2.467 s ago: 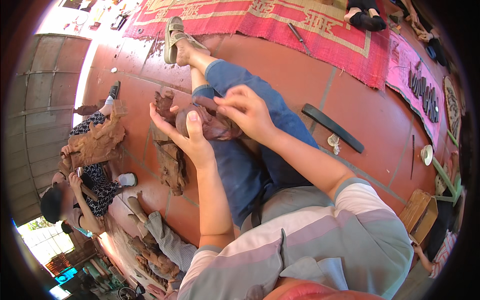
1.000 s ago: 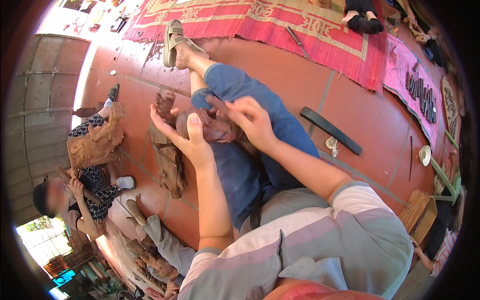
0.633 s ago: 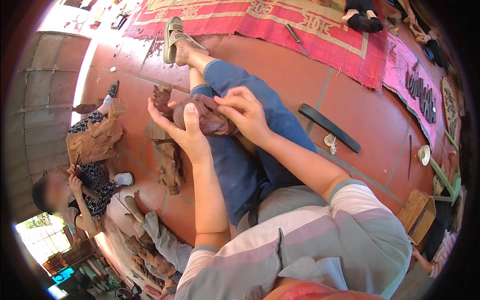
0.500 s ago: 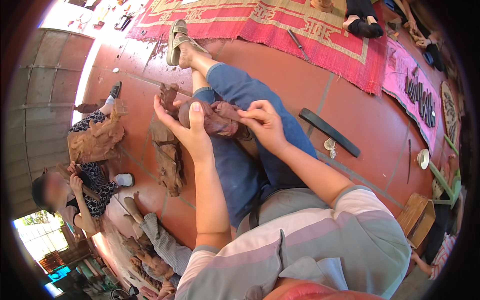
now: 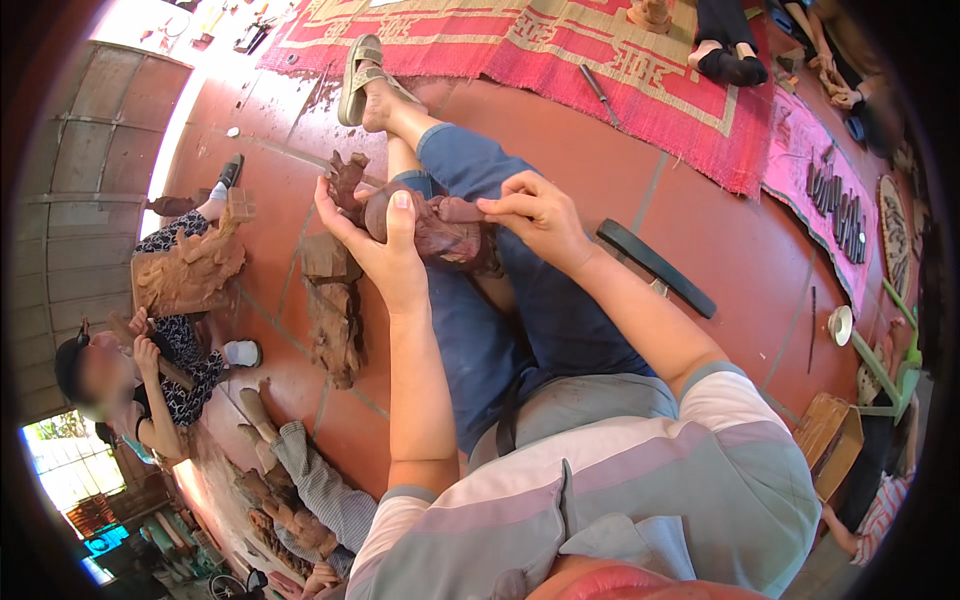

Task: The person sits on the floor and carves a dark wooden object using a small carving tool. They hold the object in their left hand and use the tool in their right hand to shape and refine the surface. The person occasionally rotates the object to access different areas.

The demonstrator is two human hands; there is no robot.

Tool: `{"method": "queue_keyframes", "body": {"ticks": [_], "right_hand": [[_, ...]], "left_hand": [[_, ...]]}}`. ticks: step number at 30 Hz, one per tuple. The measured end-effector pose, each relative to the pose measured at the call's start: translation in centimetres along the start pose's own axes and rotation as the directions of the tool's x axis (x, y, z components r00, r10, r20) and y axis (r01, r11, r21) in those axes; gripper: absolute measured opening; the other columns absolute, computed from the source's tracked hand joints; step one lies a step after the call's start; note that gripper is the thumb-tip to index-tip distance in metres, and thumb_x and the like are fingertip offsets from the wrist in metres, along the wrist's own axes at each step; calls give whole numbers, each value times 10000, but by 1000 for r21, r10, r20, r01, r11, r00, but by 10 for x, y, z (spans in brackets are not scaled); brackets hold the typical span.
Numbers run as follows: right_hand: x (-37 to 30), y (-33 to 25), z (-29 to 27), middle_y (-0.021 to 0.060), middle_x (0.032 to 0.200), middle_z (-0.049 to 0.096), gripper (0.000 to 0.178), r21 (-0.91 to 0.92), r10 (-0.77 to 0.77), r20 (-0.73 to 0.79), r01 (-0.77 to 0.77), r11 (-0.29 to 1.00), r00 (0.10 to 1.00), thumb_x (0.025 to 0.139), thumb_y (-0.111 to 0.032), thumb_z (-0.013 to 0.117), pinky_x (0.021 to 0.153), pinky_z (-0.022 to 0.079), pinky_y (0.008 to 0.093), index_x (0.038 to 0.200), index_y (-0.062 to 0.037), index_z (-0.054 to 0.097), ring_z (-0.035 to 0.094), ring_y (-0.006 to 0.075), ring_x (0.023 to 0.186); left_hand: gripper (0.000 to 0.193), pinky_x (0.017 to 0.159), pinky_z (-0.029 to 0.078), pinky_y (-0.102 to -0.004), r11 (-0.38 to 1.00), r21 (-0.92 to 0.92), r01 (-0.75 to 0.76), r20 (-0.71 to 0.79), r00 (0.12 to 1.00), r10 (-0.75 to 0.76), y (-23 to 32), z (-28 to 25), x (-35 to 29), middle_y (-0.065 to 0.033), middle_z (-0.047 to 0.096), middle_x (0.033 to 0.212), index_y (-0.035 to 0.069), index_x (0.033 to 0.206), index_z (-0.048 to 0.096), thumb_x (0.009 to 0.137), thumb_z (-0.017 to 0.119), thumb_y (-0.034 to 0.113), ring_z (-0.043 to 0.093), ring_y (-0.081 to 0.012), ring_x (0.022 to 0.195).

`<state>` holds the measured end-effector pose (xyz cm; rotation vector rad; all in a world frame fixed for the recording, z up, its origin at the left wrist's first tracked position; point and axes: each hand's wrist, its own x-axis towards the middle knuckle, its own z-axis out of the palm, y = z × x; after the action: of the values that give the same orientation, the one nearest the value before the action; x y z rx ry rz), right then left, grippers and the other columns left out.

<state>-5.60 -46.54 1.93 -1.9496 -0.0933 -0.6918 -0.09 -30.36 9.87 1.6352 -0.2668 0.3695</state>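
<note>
A reddish-brown wood carving (image 5: 447,238) with a rounded end and knobbly, figure-like shapes rests over my lap. My left hand (image 5: 388,262) grips its rounded end, thumb on top and the other fingers stretched along the far side. At the carving's right end, the fingers of my right hand (image 5: 540,222) are pinched together against a projecting part. Whatever sits between those fingertips, if anything, is too small to make out. Behind my left fingers, a rough, branching part of dark wood (image 5: 346,182) sticks up.
Left of my legs stands a rough wood block (image 5: 335,325). A dark curved bar (image 5: 657,268) lies to my right. Beyond are a red patterned mat (image 5: 640,95) with a chisel-like tool (image 5: 598,92), and a pink cloth (image 5: 800,185) holding several tools. A person handles a large carving (image 5: 195,275) at left.
My right hand has shifted slightly, its wrist turned and raised a little, still at the carving's right end. My left hand keeps its hold. The view has moved slightly.
</note>
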Motion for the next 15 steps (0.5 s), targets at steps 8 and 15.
{"method": "queue_keyframes", "body": {"ticks": [8,15], "right_hand": [[2,-20,-3,47,865,597,156,248,189,-160,-146,958,969,812,-89,716,661,465,259,969,-84,721,596,138,763],[-33,-4,19,64,835,622,127,265,247,-109,-211,941,963,812,-97,725,662,459,263,928,-46,712,597,166,739]], "left_hand": [[777,987,362,-323,1000,8,7,-14,1000,-7,-8,-6,-7,-120,376,1276,47,1463,190,853,632,235,412,-192,1143],[767,990,359,-330,998,39,-45,16,999,44,-3,-3,-3,-111,394,1244,55,1464,198,853,628,230,421,-190,1121]]}}
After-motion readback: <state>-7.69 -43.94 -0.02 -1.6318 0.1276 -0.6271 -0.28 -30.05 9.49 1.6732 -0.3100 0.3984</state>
